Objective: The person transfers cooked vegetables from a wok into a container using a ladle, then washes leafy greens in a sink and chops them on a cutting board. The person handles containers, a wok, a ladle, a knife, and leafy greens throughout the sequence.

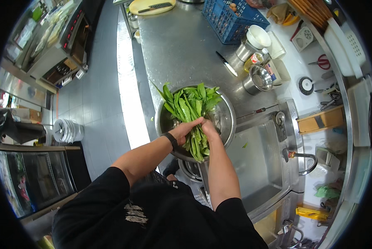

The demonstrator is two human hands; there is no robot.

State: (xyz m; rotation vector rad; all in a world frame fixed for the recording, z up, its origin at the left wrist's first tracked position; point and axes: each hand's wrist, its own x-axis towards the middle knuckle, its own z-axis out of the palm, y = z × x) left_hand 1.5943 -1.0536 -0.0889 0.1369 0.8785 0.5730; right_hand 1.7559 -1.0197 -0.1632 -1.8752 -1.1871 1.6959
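A bunch of leafy green vegetables (pixel 186 104) is gripped between both my hands, over a large round stainless-steel bowl (pixel 231 107). My left hand (pixel 181 130), below a dark wristband, closes round the stems from the left. From the right, my right hand (pixel 209 127) holds the same stems, its fingers partly hidden by the bunch. The leaves spread towards the bowl's far side and the pale stem ends point towards me. The bowl stands at the edge of a steel worktop (pixel 176 46), beside the sink.
Right of the bowl is a steel sink (pixel 254 162) with a curved tap (pixel 313 163). A knife (pixel 228 63) lies on the worktop near a steel pot (pixel 257 79) and an oil bottle (pixel 254 60). Farther back stand a blue plastic crate (pixel 226 23) and a round cutting board (pixel 151 7).
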